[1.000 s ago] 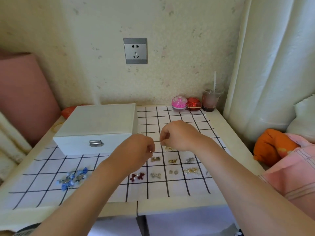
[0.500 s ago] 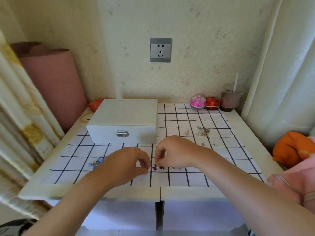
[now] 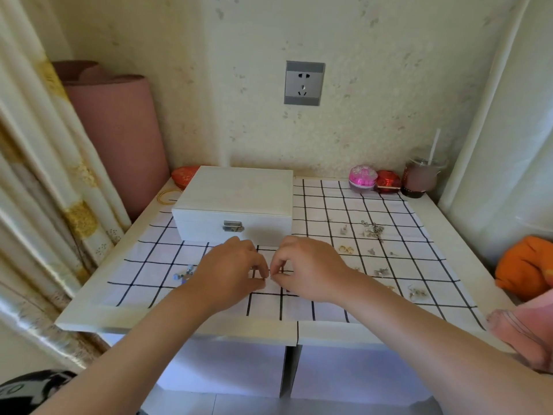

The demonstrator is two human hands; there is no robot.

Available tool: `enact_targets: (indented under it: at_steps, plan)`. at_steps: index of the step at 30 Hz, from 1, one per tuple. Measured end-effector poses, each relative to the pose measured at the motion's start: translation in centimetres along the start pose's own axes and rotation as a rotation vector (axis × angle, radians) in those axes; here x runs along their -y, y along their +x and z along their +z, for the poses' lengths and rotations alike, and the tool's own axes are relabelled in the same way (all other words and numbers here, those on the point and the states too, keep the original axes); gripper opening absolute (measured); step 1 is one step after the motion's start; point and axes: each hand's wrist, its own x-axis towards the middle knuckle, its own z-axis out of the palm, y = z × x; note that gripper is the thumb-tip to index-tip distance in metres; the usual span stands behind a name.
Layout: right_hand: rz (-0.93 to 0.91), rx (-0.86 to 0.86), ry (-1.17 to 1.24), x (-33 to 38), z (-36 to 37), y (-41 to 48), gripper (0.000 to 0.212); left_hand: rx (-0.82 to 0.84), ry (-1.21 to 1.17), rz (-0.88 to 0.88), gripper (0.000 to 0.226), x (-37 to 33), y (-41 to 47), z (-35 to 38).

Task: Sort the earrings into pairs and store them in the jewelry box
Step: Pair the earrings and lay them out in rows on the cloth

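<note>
Pinching over the middle of the tabletop (image 3: 89,319) near its front edge, the left hand (image 3: 232,272) and the right hand (image 3: 311,269) meet fingertip to fingertip above the white cloth with a black grid (image 3: 329,205). Both have curled fingers, with thumb and forefinger drawn together, but I cannot tell whether an earring sits between them; anything there is too small to see. The other earrings lie loose on the cloth. The blue beaded earrings (image 3: 184,275) are just beside the left hand toward the left edge. The small gold hoops (image 3: 346,249) and the heap of silver studs (image 3: 372,230) are toward the right edge, and more silver pieces lie near the front right corner. All of these are probably almost weightless, hard and slick, with thin posts or hooks that could bend or snag on the cloth. Each is best nipped by its decorated body or the hoop itself with two fingertips, then lifted straight up. The heap likely needs teasing apart one piece at a time. The white rectangular jewelry box (image 3: 236,202) stands at the far left of the tabletop with its lid down and its metal clasp (image 3: 232,226) facing the person, so it must be opened at that clasp before anything can be stored.
</note>
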Motion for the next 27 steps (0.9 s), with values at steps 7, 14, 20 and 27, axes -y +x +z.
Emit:
enact_targets:
  at_steps: [7,14,20,27]
  plan:
    - [0.044,0.146,-0.064,0.9,0.1,1.3,0.017,0.02,0.038,0.021,0.019,0.8,0.3,0.3]
    - [0.077,0.193,-0.107,0.8,-0.3,1.7,0.015,0.033,0.008,-0.001,0.015,0.8,0.6,0.3]
    - [0.091,0.21,-0.088,1.0,-0.4,1.6,0.017,0.093,-0.023,-0.041,0.02,0.5,1.1,-0.2]
    - [0.151,0.158,0.104,-1.2,-3.8,0.9,0.012,0.114,-0.057,-0.042,0.036,-1.7,2.1,-2.0]
